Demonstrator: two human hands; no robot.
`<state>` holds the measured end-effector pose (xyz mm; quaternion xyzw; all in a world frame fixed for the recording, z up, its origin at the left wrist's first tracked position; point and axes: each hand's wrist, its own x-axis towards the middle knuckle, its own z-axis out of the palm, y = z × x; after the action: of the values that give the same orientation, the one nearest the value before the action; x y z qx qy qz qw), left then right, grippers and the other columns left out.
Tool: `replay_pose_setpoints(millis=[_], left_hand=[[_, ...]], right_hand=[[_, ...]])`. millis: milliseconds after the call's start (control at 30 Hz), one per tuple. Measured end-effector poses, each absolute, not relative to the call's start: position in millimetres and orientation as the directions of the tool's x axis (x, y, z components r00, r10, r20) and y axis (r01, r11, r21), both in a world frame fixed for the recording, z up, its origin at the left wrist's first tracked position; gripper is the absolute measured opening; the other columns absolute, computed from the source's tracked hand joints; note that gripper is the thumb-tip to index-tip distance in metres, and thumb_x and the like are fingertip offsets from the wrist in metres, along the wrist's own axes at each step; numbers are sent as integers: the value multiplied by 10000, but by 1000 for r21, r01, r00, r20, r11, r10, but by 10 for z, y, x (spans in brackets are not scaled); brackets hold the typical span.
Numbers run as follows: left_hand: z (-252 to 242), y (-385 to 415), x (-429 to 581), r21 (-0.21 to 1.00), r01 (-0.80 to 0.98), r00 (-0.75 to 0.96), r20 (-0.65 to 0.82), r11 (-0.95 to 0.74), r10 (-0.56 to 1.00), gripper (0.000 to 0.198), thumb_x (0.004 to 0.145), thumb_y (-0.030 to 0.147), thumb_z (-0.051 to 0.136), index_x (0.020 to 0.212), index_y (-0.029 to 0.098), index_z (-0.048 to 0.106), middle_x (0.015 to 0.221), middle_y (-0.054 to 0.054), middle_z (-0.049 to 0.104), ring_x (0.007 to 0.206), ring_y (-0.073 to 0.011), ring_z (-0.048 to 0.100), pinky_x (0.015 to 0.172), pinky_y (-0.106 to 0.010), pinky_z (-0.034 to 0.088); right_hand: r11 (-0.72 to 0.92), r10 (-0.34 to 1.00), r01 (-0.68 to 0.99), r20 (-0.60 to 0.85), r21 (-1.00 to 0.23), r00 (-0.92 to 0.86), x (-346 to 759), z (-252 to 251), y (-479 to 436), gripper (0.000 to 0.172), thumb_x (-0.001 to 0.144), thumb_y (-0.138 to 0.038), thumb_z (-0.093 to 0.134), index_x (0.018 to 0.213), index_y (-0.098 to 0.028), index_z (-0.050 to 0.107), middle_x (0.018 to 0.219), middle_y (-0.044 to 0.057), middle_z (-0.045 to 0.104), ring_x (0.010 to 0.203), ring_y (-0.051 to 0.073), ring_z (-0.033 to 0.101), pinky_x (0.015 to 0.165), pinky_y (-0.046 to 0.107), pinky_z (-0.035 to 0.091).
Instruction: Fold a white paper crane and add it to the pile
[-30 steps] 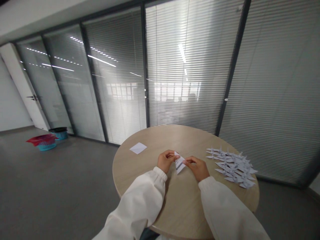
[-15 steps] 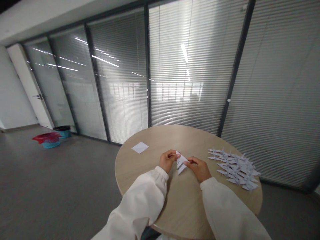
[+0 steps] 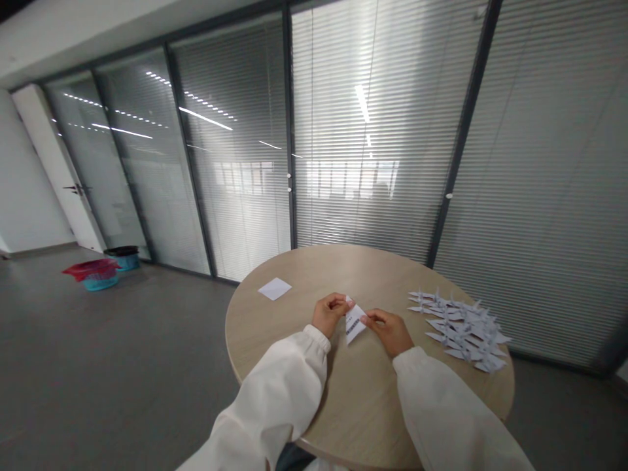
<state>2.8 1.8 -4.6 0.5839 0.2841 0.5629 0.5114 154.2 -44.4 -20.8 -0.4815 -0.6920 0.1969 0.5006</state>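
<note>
1. Head view, risks first: possible slip of folded paper triangle (image 3: pixel 355 323) out of a light fingertip hold, likeliest cause being too little pressure on so small a piece.
2. Possible misplaced crease or tear if left hand (image 3: pixel 330 313) and right hand (image 3: pixel 387 331) pull unevenly. Paper looks thin, so little force likely needed.
3. Possible knock to paper cranes (image 3: pixel 458 330), lying in a loose overlapping heap just beyond right hand, from a wide swing of right sleeve (image 3: pixel 451 405). Light shapes, probably easy to scatter.
4. Loose white square sheet (image 3: pixel 275 288) on round wood-veneer table (image 3: pixel 314 268), well apart from both hands. Low risk of disturbance.
5. Triangle white, narrow, one point downward, dark printed band across its face. Inner layers too small to make out. Position: between both hands, above table's near half. Contact with tabletop impossible to tell.
6. Left fingers curled close together, pinching triangle's upper corner. Right thumb and forefinger pinching its side edge, remaining fingers curled, not spread. Exact finger placement too small to tell.
7. Far off on gray floor: red-and-teal basket (image 3: pixel 97 278) and dark-rimmed bin (image 3: pixel 125 257), beside glass partition with blinds (image 3: pixel 373 131).
</note>
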Motion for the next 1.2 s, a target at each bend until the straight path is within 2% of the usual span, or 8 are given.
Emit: replay_pose_setpoints(millis=[233,433,600,733,967,1200], left_hand=[[-59,41,35,919,-286,202,336,-273,920,261,489,295,709,643,115,598,586,-21,614,523,-98,542,530,-207,419],[-41,36,28,937,-264,218,287,-227,933,298,481,299,713,688,108,614,593,-25,613,523,-103,541,514,-211,420],[-51,18,28,933,-212,265,341,-291,902,301,525,305,690,734,98,630,628,-41,616,549,-99,535,531,-202,413],[-59,5,52,933,-210,292,346,-293,892,281,513,313,695,687,103,628,616,-29,608,535,-85,521,525,-187,407],[-18,-24,47,964,-201,247,220,-172,944,323,486,399,686,595,103,614,488,-5,557,427,-75,469,430,-187,390],[50,-101,16,970,-137,213,225,-199,951,335,533,440,642,536,106,607,452,-4,536,399,-82,461,402,-189,387]], right_hand=[[461,874,437,479,-773,-75,1544,-227,-435,332,730,-456,459,821,-183,625,748,25,645,689,166,579,638,243,450],[489,864,426,491,-761,-113,1540,-221,-444,309,749,-421,439,778,-168,614,723,20,635,685,162,578,633,242,444],[452,886,383,455,-806,-87,1528,-237,-420,290,722,-428,479,767,-166,597,692,18,638,655,161,587,617,248,453],[435,896,364,436,-823,-84,1519,-254,-405,285,695,-433,511,727,-167,608,668,14,642,635,167,592,601,256,460],[420,907,372,398,-828,-137,1497,-199,-448,297,689,-450,512,714,-172,614,690,12,652,643,168,597,619,261,464],[404,915,368,364,-838,-175,1489,-158,-478,302,685,-453,513,687,-164,601,673,11,647,631,160,591,604,245,455]])
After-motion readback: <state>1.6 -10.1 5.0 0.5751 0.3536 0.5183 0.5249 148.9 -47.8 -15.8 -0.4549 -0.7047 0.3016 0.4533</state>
